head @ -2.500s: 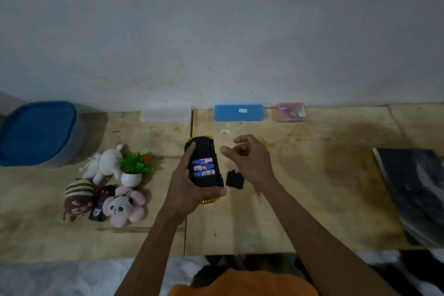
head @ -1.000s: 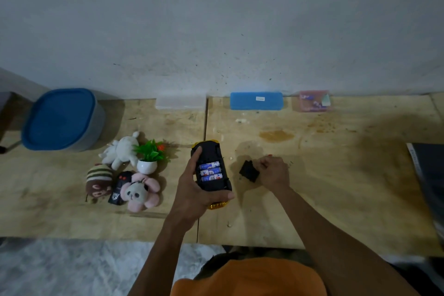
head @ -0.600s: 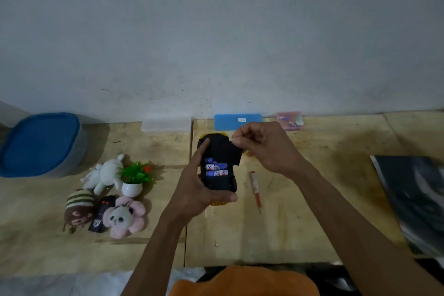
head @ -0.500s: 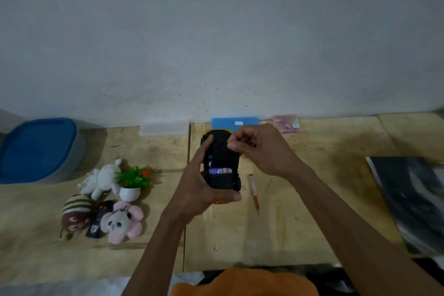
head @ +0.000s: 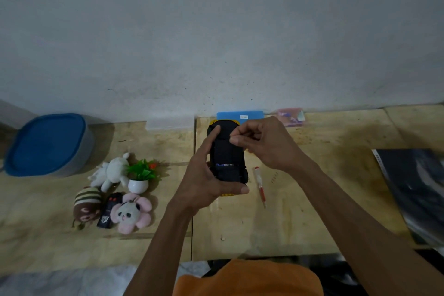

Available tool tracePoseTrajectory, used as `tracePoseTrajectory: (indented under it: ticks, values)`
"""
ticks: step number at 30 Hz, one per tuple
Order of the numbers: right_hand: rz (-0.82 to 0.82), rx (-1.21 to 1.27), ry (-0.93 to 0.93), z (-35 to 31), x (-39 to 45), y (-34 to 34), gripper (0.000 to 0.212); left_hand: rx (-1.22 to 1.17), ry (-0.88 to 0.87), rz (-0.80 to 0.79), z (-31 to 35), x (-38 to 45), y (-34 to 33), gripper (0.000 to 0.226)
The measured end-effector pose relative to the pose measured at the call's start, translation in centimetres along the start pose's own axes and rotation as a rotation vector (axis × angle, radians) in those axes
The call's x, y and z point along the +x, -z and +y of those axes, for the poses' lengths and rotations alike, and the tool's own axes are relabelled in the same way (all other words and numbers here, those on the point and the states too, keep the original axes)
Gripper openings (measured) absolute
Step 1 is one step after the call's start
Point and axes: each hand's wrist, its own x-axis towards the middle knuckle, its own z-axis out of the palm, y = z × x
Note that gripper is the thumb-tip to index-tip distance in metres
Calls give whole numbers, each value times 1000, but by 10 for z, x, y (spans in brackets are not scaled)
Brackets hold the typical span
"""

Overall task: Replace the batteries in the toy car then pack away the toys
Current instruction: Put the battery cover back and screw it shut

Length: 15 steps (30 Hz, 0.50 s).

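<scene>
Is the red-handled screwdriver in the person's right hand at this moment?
No, the screwdriver lies on the table beside the toy car, while the right hand pinches the battery cover at the car's underside.

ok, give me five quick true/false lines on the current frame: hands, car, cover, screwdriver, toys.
1. The left hand grips the upturned toy car. True.
2. The right hand is idle on the table. False: its fingers pinch the battery cover at the car's underside.
3. The cover is fully closed. False: a strip of battery shows at its near edge.
4. The red-and-white screwdriver lies on the table beside the car. True.
5. The plush toys are packed in the blue-lidded tub. False: they sit on the table, and the tub's lid is on.
</scene>
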Motion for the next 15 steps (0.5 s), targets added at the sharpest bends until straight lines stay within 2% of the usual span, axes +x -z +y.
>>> tracePoseTrajectory:
  ticks: [15]
  values:
    - [-60,-21,22,-5,7,0,7,-33,9,11,1,-6,6,129]
